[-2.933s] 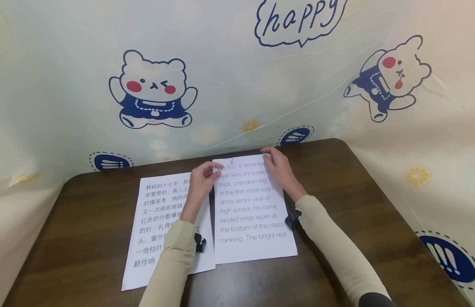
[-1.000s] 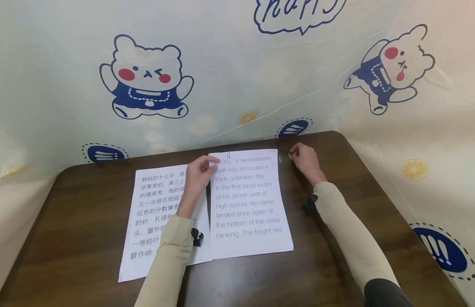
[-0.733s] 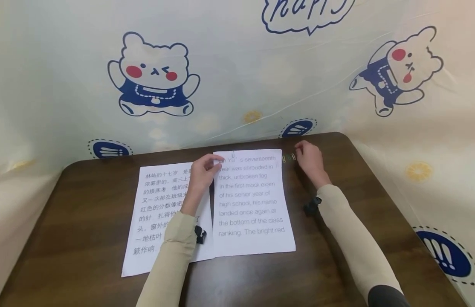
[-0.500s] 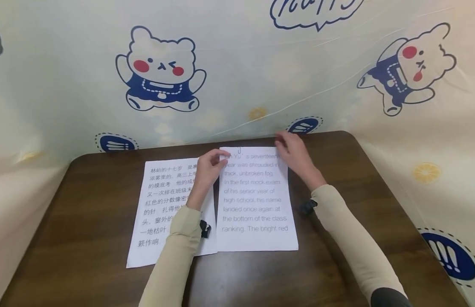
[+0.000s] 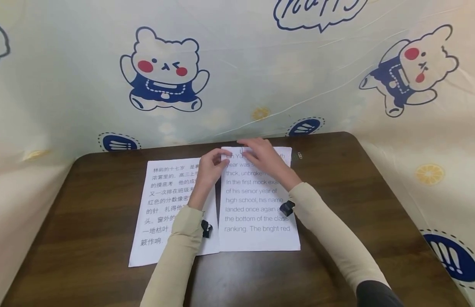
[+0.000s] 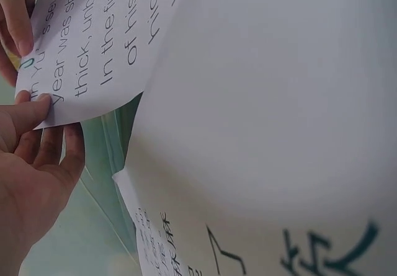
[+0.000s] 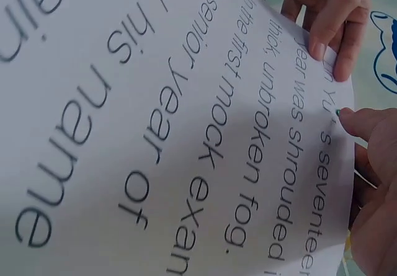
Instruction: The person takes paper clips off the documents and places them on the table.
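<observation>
My left hand (image 5: 209, 168) pinches the upper left corner of a white sheet printed in English (image 5: 256, 200), thumb in front and fingers behind. A green paper clip (image 6: 27, 62) sits on that sheet's top edge. My right hand (image 5: 266, 160) is at this clip: in the right wrist view its thumb (image 7: 366, 120) touches the clip's end, with the other fingers curled behind the paper. The top of the sheet is lifted. To its left, a sheet printed in Chinese (image 5: 153, 251) lies on the table, partly hidden by my left arm.
Loose paper clips (image 5: 299, 156) lie on the dark wooden table (image 5: 360, 204) just right of the English sheet. Behind the table's far edge hangs a curtain (image 5: 241, 76) printed with cartoon bears.
My right hand has moved from the loose clips at the right, across the sheet's upper right corner, to the clip on its top edge. My left hand keeps its pinch on the corner.
</observation>
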### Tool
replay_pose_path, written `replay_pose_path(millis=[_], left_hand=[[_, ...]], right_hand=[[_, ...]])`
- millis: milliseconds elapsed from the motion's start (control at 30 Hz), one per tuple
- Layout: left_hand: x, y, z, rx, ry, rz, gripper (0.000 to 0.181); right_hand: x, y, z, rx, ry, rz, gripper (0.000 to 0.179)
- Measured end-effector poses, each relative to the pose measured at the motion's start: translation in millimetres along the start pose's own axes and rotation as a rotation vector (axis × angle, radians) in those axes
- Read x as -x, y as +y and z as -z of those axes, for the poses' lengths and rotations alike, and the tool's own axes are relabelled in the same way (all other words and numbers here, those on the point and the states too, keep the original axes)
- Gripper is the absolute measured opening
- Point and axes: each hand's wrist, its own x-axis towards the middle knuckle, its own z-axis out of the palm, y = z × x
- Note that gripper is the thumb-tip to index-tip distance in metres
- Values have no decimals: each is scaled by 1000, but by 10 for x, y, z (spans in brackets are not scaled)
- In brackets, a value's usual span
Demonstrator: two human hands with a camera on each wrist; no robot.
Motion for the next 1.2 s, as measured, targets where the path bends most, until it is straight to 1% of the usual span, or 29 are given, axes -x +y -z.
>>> replay_pose_path(millis=[267,433,633,800,933,1200], left_hand=[[-8,-15,-11,23,0,8,22],[-1,-19,-16,22,-5,19,22],[4,-18,-31,18,-12,-2,23],[15,7,-45,8,-23,5,24],[21,16,-63,-9,-32,12,24],[37,29,-83,-17,-40,25,23]], right_hand=[[-46,-44,-29,38,-18,27,32],[-50,-35,-68,75,-37,15,33],[-55,-25,-116,181,-22,21,34],[-40,-10,-149,223,3,20,35],[-26,4,-159,210,22,10,35],[-11,32,-178,75,56,-69,34]])
